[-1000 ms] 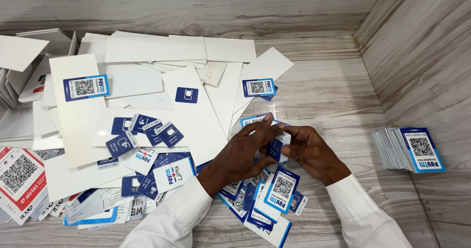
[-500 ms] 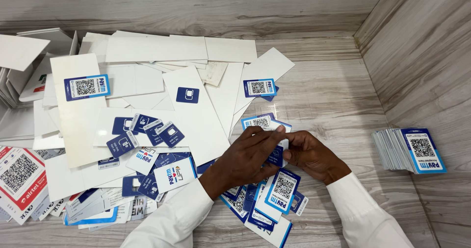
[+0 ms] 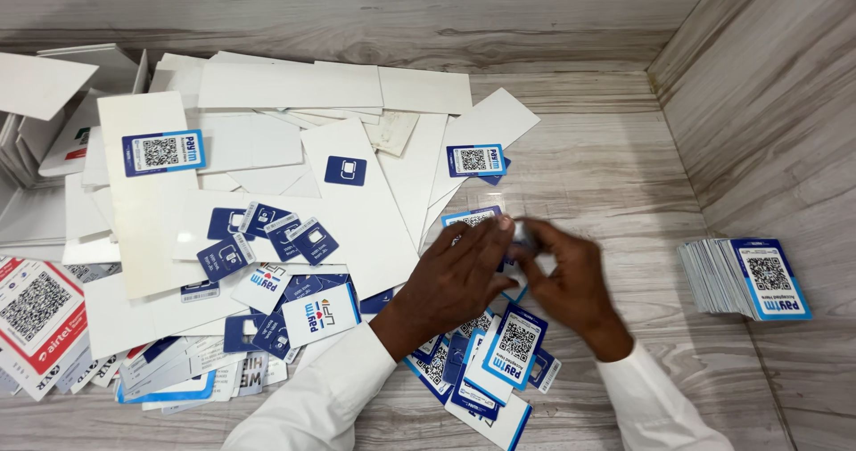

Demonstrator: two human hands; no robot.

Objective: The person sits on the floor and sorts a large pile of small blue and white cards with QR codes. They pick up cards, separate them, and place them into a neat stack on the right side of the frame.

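Observation:
My left hand [image 3: 455, 277] and my right hand [image 3: 571, 282] meet over a heap of blue and white cards with square code patterns [image 3: 499, 353]. Between the fingertips of both hands sits a small blue and white card [image 3: 517, 237], blurred and mostly hidden by the fingers. Both wrists wear white sleeves. A card with a code pattern [image 3: 468, 217] lies flat just beyond my fingers, partly covered by them.
Large white sheets [image 3: 294, 86] and several small blue stickers [image 3: 267, 237] cover the wooden floor at left. A neat stack of cards [image 3: 744, 277] lies at the right by the wooden wall [image 3: 767, 103]. Red and white cards [image 3: 36, 313] sit at far left.
Both hands have shifted slightly right and up, and the small card between the fingertips has been turned and now looks blurred.

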